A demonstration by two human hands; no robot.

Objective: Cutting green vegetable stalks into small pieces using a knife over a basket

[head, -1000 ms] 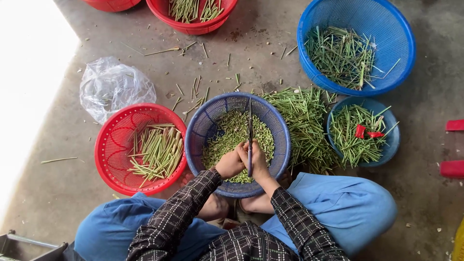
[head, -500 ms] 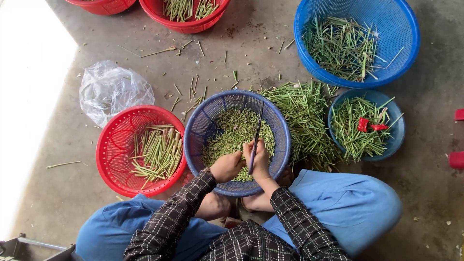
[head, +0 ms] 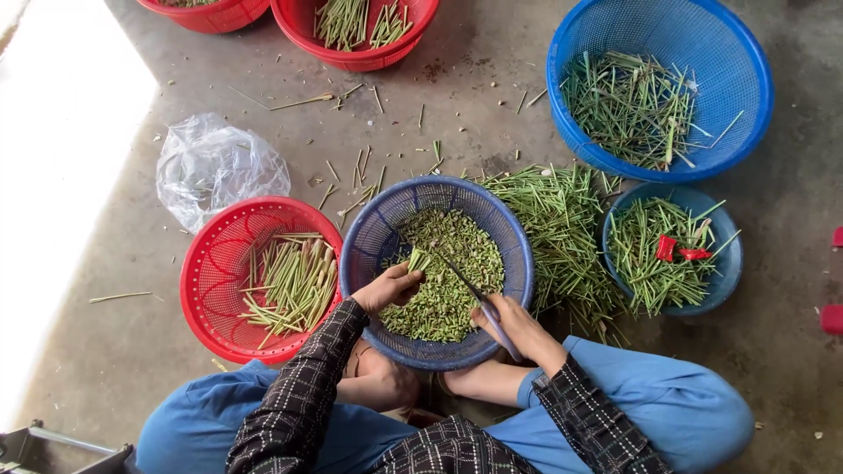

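Apart now, the right hand (head: 518,329) grips a knife (head: 470,294) angled leftward, the left hand (head: 386,288) pinches stalks (head: 419,260) over the basket (head: 509,254); knife handle hidden.

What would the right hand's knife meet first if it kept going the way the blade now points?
Probably the bunch of green stalks gripped in the left hand: the right hand aims its knife blade up-left at their cut ends, above the dark blue mesh basket. Depth is unclear.

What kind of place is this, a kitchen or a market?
Probably an informal food-prep spot: a person sits on a bare concrete floor, ringed by plastic baskets of green stalks, cutting them with a knife.
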